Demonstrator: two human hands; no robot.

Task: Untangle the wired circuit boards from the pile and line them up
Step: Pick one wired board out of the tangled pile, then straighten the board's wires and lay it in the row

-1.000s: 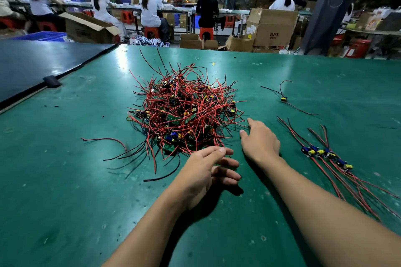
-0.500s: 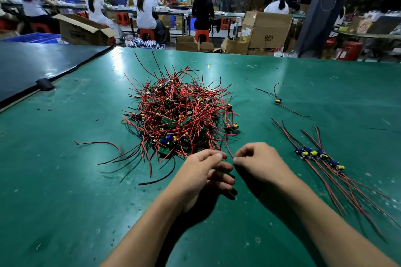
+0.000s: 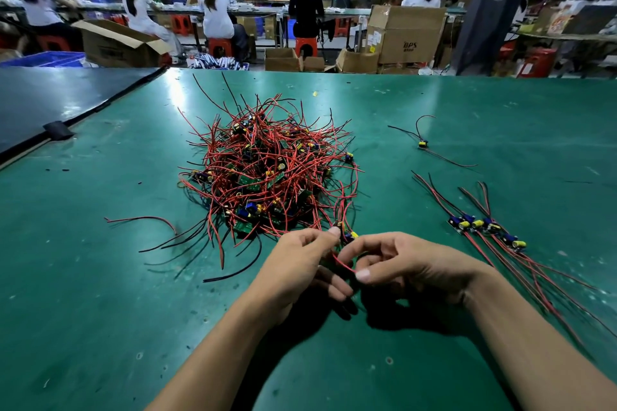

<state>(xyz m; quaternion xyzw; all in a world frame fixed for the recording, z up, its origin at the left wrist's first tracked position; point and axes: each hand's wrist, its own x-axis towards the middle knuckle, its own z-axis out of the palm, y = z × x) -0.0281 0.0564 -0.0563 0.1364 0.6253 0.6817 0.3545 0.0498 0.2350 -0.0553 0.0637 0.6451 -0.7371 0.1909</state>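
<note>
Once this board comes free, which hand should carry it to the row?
Right, probably: the right hand pinches the red wire and lies nearer the row; the left hand, pinching the board, sits on the pile side.

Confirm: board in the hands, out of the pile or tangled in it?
Tangled, it seems: the board, held between left hand and right hand, sits beside the pile, its red wires looping back in.

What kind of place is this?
Most likely an electronics assembly workshop: a pile of wired circuit boards lies on a green work table, capped workers sit in a row behind, and cardboard boxes stand nearby.
</note>
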